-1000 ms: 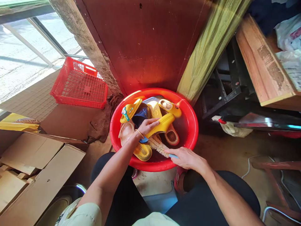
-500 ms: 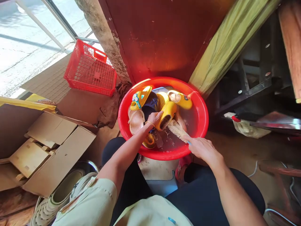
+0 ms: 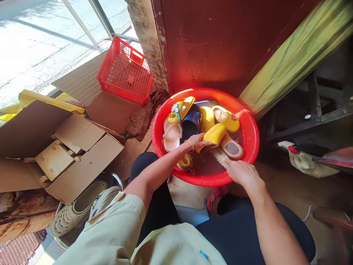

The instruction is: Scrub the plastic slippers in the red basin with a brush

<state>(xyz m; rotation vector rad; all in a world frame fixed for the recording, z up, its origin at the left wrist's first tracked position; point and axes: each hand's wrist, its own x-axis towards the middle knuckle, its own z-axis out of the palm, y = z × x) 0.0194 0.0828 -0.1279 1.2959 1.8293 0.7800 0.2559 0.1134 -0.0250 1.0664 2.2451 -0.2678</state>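
Observation:
A red basin (image 3: 202,181) holds dark water and several shoes. My left hand (image 3: 197,142) is closed on a yellow shoe (image 3: 215,135), which lies tilted over the water. Closed round the end of a pale bristled brush (image 3: 220,156) is my right hand (image 3: 241,172); the bristles reach under the yellow shoe. Beside the brush, a beige shoe (image 3: 232,147) shows its patterned sole. Another yellow shoe (image 3: 226,118), a yellow clog with a badge (image 3: 180,109), a dark blue shoe (image 3: 191,124) and a pale pink clog (image 3: 172,136) lie around them.
A red crate (image 3: 125,73) stands back left, near a brown cloth (image 3: 140,121). An open cardboard box (image 3: 85,167) and a tub with grey-green shoes (image 3: 88,197) are at the left. A dark red panel (image 3: 220,44) rises behind the basin, with yellow-green cloth (image 3: 295,62) at its right.
The yellow shoe in my left hand has turned, its opening now facing down. The brush has slid beneath it. The beige shoe's sole has come into view, and the whole view has shifted.

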